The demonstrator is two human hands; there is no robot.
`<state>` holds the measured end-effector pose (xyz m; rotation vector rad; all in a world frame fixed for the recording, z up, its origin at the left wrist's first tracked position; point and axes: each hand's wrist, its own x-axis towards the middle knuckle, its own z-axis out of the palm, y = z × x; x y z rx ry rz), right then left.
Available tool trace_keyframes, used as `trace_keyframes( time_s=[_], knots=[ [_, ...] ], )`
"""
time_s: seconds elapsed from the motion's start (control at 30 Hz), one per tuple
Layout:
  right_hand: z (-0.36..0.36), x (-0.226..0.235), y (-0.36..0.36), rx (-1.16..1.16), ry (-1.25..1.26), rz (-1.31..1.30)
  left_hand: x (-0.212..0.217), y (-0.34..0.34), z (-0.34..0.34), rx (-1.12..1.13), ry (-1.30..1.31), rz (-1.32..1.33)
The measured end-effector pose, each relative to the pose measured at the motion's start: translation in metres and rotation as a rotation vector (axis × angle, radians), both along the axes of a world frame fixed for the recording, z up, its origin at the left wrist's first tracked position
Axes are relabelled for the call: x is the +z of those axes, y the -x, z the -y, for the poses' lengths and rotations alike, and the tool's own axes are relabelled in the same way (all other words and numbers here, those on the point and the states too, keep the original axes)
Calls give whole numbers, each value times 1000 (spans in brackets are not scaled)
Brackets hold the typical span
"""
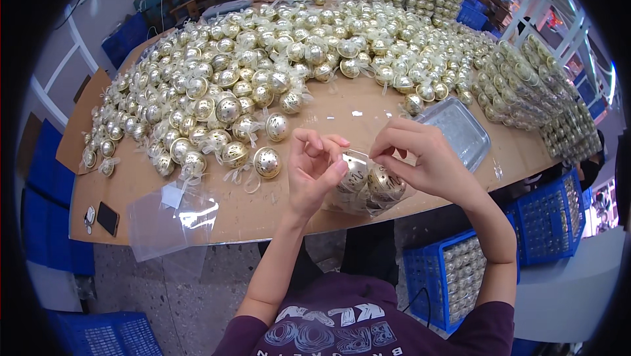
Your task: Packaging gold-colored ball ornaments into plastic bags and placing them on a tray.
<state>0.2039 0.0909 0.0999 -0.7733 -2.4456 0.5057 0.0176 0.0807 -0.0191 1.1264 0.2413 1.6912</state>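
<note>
Clear bag (360, 188) of gold balls (384, 183) held between both hands: left hand (314, 172) pinches its left edge, right hand (420, 159) pinches its top, directly above the balls.

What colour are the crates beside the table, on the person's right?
Blue, with open lattice walls; the crates hold more golden balls. The head view shows them best.
</note>
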Motion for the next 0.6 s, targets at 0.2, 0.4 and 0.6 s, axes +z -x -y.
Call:
trace_keyframes(
  time_s=[0.2, 0.4, 0.6],
  knots=[
    [8, 1, -2, -82, 27, -144, 3, 0, 0, 11, 15, 5],
    [39, -44, -11, -219, -93, -178, 9, -9, 10, 90, 46, -41],
    [60, -101, 20, -182, 145, -936, 8, -12, 16, 246, -55, -36]
  ],
)
